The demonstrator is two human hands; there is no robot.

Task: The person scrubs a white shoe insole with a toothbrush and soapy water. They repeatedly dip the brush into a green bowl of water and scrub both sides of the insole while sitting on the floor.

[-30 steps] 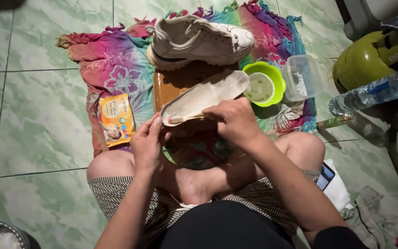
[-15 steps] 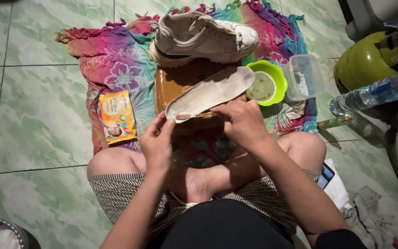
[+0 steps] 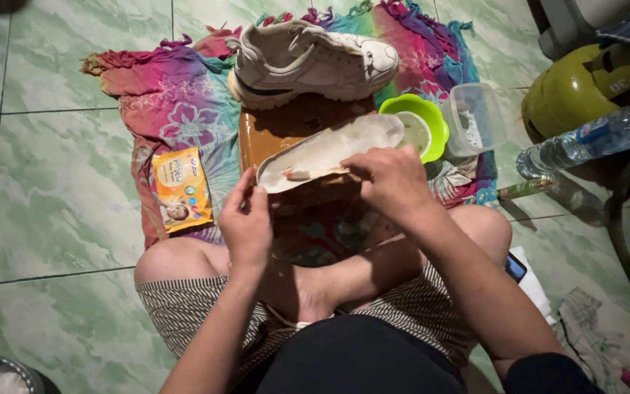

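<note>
A pale shoe insole (image 3: 329,148) lies tilted between my hands above my crossed legs. My left hand (image 3: 246,226) pinches its near left end. My right hand (image 3: 395,182) grips its lower edge near the middle, and a small pale thing shows on the insole by its fingers; I cannot tell what it is. Behind the insole a brown board (image 3: 278,128) rests on a colourful cloth (image 3: 176,102). A white sneaker (image 3: 315,62) lies on its side at the far end of the cloth.
A green bowl (image 3: 435,120) and a clear plastic tub (image 3: 475,117) sit right of the insole. An orange wipes packet (image 3: 181,188) lies on the left. A green gas cylinder (image 3: 585,87), a water bottle (image 3: 592,138) and a phone (image 3: 515,266) are on the right, on green tiles.
My right hand has slid a little to the right along the insole. My left hand has shifted slightly at the near end. The insole stays held in about the same place.
</note>
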